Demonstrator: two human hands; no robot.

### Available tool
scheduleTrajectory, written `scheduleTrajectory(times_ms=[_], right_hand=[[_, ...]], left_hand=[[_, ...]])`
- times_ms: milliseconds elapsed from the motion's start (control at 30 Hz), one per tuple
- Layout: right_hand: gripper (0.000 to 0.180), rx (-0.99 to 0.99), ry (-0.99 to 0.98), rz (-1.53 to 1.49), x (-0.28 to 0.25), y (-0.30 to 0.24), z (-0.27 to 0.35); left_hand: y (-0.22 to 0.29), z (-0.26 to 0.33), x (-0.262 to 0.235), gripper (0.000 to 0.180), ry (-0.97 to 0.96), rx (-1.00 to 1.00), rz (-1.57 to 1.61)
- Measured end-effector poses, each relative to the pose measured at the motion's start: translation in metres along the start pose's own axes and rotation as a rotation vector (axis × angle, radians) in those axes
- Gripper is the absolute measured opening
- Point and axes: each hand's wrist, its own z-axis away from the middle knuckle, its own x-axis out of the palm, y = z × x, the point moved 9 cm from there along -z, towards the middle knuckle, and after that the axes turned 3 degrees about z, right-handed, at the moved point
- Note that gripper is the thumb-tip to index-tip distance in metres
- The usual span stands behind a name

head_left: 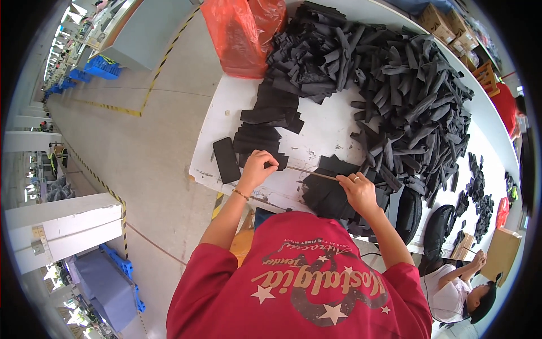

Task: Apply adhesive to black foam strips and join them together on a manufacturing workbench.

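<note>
My left hand (259, 168) is closed in a pinch on a small black fabric piece (283, 161) above the near left part of the white table (226, 101). A thin brownish stick (312, 172) spans the gap between my hands. Its right end is gripped in my right hand (358, 192), and its left end meets the black piece. Beneath and beside my right hand lies a spread of flat black fabric pieces (327, 195). Overlapping black pieces (257, 137) lie just beyond my left hand. A black phone-like slab (226, 160) rests left of it.
A large heap of black fabric tubes (412, 101) covers the far right of the table. At the far left edge hangs a red plastic bag (243, 37). Dark padded objects (409, 214) stand to the right, near a co-worker in white (451, 291).
</note>
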Motion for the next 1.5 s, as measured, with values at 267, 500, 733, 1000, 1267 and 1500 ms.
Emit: scheduleTrajectory(times_ms=[267, 500, 733, 1000, 1267, 1500], right_hand=[[0.02, -0.02, -0.029, -0.053, 0.03, -0.038, -0.021], [0.016, 0.517, -0.283, -1.108, 0.104, -0.032, 0.0], [0.011, 0.458, -0.032, -0.699, 0.087, -0.067, -0.008], [0.014, 0.375, -0.124, -0.593, 0.07, -0.077, 0.011], [0.015, 0.349, -0.288, -0.597, 0.012, -0.073, 0.051], [0.019, 0.316, -0.341, -0.432, -0.055, -0.073, 0.097]], left_hand=[[0.056, -0.003, 0.024, 0.011, -0.064, 0.171, 0.033], [0.05, 0.032, -0.033, 0.044, 0.682, -0.039, 0.772], [0.021, 0.033, 0.075, 0.032, 0.521, -0.528, 1.753], [-0.003, 0.031, 0.041, 0.028, 0.761, -0.551, 1.63], [-0.013, 0.024, 0.052, 0.025, 0.672, -0.632, 1.583], [-0.037, 0.011, 0.007, 0.026, 0.749, -0.499, 1.674]])
